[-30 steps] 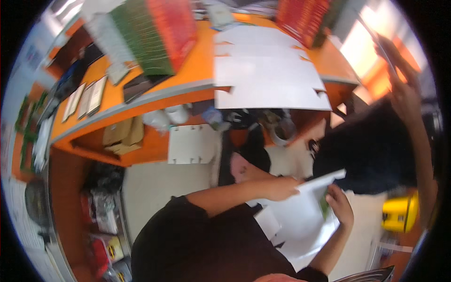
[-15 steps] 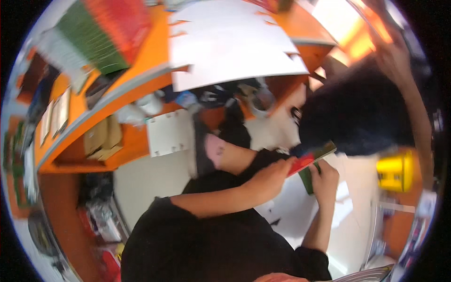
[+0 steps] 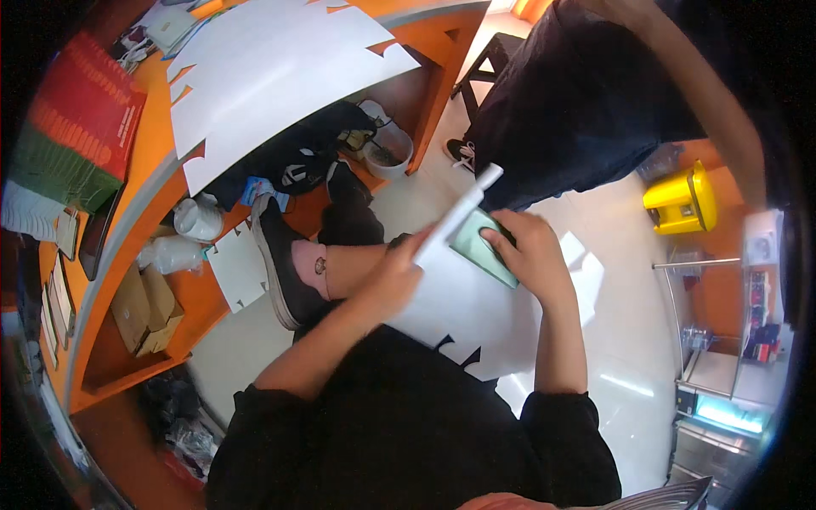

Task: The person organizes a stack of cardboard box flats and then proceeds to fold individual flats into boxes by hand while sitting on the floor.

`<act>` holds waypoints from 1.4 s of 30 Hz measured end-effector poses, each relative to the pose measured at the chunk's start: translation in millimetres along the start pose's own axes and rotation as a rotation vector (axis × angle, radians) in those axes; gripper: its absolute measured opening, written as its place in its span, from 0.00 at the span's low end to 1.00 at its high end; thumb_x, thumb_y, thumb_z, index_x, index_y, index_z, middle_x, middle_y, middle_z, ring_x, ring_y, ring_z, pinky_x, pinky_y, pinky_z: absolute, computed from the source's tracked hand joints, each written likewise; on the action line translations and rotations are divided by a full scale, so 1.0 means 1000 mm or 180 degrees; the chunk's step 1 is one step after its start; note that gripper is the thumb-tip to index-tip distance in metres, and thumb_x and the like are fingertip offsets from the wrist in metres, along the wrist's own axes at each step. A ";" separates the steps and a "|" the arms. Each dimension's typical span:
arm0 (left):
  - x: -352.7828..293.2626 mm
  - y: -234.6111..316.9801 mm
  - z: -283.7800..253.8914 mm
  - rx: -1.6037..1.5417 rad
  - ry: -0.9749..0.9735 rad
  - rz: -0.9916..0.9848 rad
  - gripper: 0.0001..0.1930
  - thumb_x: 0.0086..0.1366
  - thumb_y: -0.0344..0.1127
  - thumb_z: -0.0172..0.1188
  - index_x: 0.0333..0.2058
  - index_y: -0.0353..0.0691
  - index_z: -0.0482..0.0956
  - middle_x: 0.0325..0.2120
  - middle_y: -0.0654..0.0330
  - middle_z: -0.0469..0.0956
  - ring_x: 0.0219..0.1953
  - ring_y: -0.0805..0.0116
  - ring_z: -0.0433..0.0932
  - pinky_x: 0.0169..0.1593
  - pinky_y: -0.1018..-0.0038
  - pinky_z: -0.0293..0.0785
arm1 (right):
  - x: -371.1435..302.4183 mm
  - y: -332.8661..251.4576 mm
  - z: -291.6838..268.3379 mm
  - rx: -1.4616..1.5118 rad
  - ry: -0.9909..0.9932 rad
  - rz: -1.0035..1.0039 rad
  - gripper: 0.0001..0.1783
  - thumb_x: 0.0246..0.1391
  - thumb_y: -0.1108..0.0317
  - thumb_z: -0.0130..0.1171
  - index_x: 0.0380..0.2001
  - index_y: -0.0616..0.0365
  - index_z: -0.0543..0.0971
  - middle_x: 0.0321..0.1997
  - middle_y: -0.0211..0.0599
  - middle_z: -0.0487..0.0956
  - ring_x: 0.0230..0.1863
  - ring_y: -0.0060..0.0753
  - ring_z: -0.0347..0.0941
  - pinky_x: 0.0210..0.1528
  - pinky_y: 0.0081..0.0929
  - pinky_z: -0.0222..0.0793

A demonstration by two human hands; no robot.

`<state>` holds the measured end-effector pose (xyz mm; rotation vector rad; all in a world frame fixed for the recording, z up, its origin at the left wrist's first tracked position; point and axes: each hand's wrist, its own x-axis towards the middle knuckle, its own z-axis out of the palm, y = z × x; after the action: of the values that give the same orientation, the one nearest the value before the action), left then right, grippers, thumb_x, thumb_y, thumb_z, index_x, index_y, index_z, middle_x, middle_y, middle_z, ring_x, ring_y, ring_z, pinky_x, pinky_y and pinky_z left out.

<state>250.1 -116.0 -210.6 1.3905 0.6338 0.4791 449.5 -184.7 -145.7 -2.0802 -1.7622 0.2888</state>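
My left hand (image 3: pixel 395 280) grips a thin white flat piece (image 3: pixel 463 204) that slants up to the right, seen nearly edge-on and a little blurred. Close to its right, my right hand (image 3: pixel 531 255) is closed on a pale green booklet (image 3: pixel 483 246), thumb on top and fingers underneath. Whether the two pieces touch, I cannot tell. Beneath both hands, a large white sheet (image 3: pixel 450 314) with dark curved notches at its near edge lies across my lap.
The orange desk (image 3: pixel 153 191) on the left carries a stack of red-and-green booklets (image 3: pixel 93 127) and a big notched white sheet (image 3: pixel 272 76). Cardboard (image 3: pixel 149 310) sits on its shelf. Someone in dark clothes (image 3: pixel 578 119) stands at upper right, near a yellow bin (image 3: pixel 680 200).
The view has swung, shifting the desk left. The red-and-green face by my left hand has given way to a white edge. The green piece in my right hand now shows a paler side.
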 end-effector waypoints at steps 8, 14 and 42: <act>-0.020 -0.003 -0.096 -0.0971 0.1471 -0.0957 0.18 0.48 0.27 0.51 0.41 0.33 0.72 0.33 0.58 0.74 0.36 0.70 0.72 0.40 0.76 0.68 | -0.006 0.026 -0.019 -0.0203 0.2192 0.0001 0.21 0.46 0.69 0.56 0.46 0.57 0.69 0.51 0.44 0.69 0.55 0.46 0.62 0.57 0.39 0.52; -0.057 0.005 -0.115 -0.1324 0.1792 -0.0542 0.21 0.48 0.24 0.52 0.45 0.32 0.69 0.36 0.57 0.73 0.39 0.67 0.73 0.45 0.73 0.68 | -0.047 0.069 0.025 0.2842 0.1651 0.0848 0.34 0.47 0.67 0.57 0.57 0.62 0.57 0.58 0.46 0.63 0.61 0.41 0.54 0.61 0.38 0.49; -0.047 0.164 -0.257 0.0196 0.3043 0.1790 0.24 0.51 0.28 0.58 0.47 0.29 0.66 0.40 0.53 0.73 0.43 0.65 0.73 0.46 0.73 0.69 | 0.231 -0.133 -0.041 0.3342 0.1040 -0.1001 0.29 0.50 0.65 0.58 0.52 0.65 0.63 0.48 0.41 0.72 0.50 0.31 0.67 0.53 0.28 0.60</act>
<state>53.9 66.4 -57.7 1.3447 1.0111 1.6360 389.5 51.5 -29.8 -1.0201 -1.2689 0.5801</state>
